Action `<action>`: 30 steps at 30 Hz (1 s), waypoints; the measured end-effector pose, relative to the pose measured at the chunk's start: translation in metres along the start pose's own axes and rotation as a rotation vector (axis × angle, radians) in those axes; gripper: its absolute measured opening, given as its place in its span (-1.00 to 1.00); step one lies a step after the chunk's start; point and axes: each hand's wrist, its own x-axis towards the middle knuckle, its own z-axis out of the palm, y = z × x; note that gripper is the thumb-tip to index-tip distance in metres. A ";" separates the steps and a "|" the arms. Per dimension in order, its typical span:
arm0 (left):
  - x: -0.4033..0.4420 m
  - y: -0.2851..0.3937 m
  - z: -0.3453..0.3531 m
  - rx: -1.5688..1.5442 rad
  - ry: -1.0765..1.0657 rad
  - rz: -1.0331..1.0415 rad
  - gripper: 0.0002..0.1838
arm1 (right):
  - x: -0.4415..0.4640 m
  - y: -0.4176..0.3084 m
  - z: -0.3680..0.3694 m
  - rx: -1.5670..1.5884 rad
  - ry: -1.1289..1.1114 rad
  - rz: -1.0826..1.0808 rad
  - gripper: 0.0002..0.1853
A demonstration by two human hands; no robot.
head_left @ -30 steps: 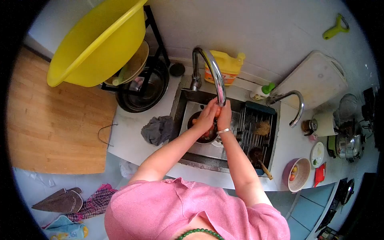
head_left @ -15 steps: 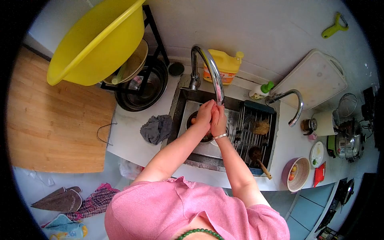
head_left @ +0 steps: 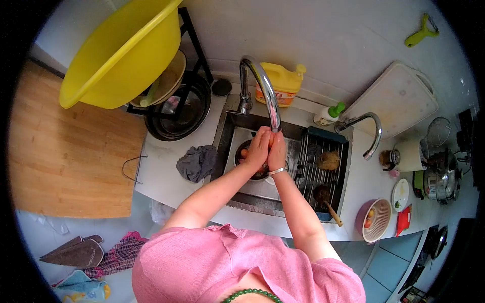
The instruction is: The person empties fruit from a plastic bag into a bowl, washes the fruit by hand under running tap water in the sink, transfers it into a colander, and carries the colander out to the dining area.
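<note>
- My left hand (head_left: 258,147) and my right hand (head_left: 277,151) were together, fingers cupped around a small orange-red rounded thing (head_left: 272,138), mostly hidden; I could not tell exactly what it was.
- Both hands sat directly beneath the outlet of a tall, curved chrome faucet (head_left: 273,101). My right wrist carried a silver-coloured metal bangle (head_left: 277,171).
- Below my hands, partly covered by them, was a round dark-rimmed bowl (head_left: 258,179), containing several orange-red rounded pieces (head_left: 244,152).
- The bowl stood inside a rectangular stainless-steel sink (head_left: 252,191), toward its left side.
- On the sink's right side lay a black slatted draining rack (head_left: 306,169). On it I noted a tan fibrous scrubber (head_left: 329,161) and, nearer me, a dark-headed brush with a pale wooden handle (head_left: 334,214).
- Left of the sink, a crumpled dark-grey cloth (head_left: 197,163) rested on the white countertop (head_left: 164,174).
- Behind the sink stood a yellow plastic jug with an orange label (head_left: 280,83) and, farther right, a white bottle with a green top (head_left: 327,116).
- To my right, a pinkish plastic basket (head_left: 380,228) held a few yellow and reddish round items (head_left: 370,214); a small white oval plate (head_left: 400,192) lay near it.
</note>
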 end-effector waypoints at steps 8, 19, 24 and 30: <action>0.006 0.006 -0.002 -0.067 -0.064 0.039 -0.73 | 0.004 -0.007 0.011 0.578 0.032 0.177 -0.62; 0.020 -0.063 -0.014 -0.604 0.080 -0.439 -0.85 | -0.006 -0.001 -0.004 -0.553 -0.060 -0.341 -0.74; 0.011 -0.084 -0.024 -0.767 -0.187 -0.688 -0.73 | -0.029 0.008 -0.024 -0.608 -0.256 -0.539 -0.58; 0.014 -0.135 -0.050 -0.208 -0.051 -0.660 -0.67 | -0.070 -0.004 -0.129 -0.216 0.328 0.138 -0.74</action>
